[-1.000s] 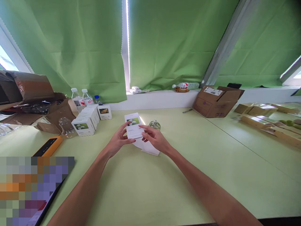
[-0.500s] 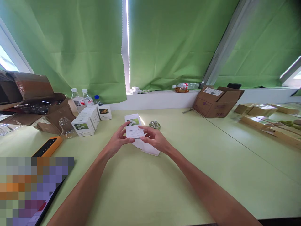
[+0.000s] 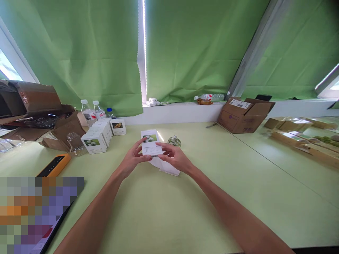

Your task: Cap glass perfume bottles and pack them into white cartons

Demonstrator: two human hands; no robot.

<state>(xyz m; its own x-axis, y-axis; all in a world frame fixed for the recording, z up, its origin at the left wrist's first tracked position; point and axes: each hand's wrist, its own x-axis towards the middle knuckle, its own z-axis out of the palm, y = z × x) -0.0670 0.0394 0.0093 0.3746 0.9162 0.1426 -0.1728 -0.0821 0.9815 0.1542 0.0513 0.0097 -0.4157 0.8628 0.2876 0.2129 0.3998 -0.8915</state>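
A white cardboard box [image 3: 152, 149] with a picture of white flowers is held between my two hands above the table. My left hand [image 3: 134, 157] grips its left side, thumb at the lower edge and fingers along the side. On the right side, my right hand [image 3: 173, 157] holds it with thumb low and fingers on the front. Beneath the box and my right hand lies a white sheet of paper [image 3: 169, 168]. Just behind my right hand is a small round clear container [image 3: 174, 141] with greenish contents, partly hidden by the fingers.
Similar white boxes [image 3: 95, 141] stand in a row at the left, near clear bottles [image 3: 88, 112] and an orange power strip [image 3: 57, 165]. Open cardboard cartons stand at far left [image 3: 59, 128] and back right [image 3: 239, 116]. A pen [image 3: 211, 125] lies at the back.
The top of the box has dipped slightly. Both hands keep their hold in nearly the same place.
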